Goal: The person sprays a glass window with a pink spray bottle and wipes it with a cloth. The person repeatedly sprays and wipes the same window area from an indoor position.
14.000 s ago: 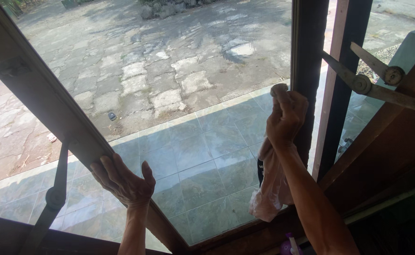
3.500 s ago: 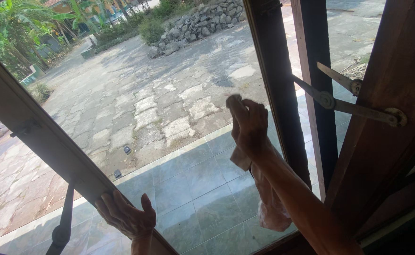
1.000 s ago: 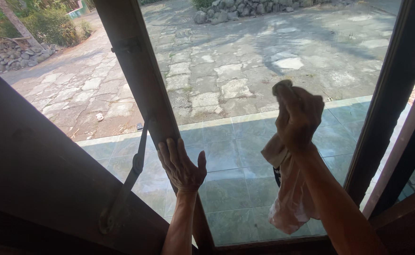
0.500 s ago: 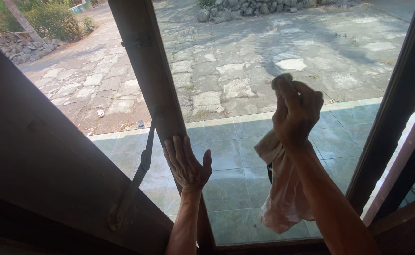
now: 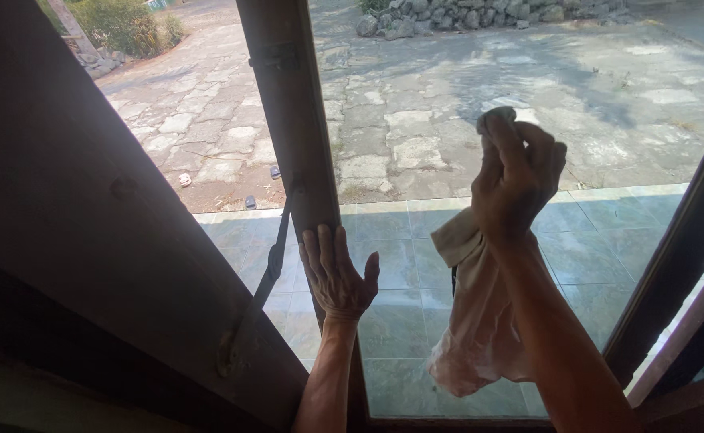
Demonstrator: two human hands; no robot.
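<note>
1. At the open window, our left hand [image 5: 337, 273] lies flat, fingers spread, against the wooden frame [image 5: 292, 128] of the sash. It grips nothing; we judge that it steadies the sash so it does not swing.
2. Our right hand [image 5: 516, 180] is closed tight around a bunched corner of a pale cloth [image 5: 480, 321], held up against the glass [image 5: 416, 160]. The rest of the cloth hangs loose below the wrist.
3. We judge the cloth is wadded at the fingertips to give a firm pad for pressing on the pane, well apart from the left hand.
4. A metal stay [image 5: 268, 277] runs from the sash down to the dark outer frame [image 5: 87, 240], holding the window open.
5. We see no packages, labels or signs; outside lie green tiles [image 5: 592, 240], stone paving [image 5: 448, 88] and a rock pile [image 5: 480, 14].
</note>
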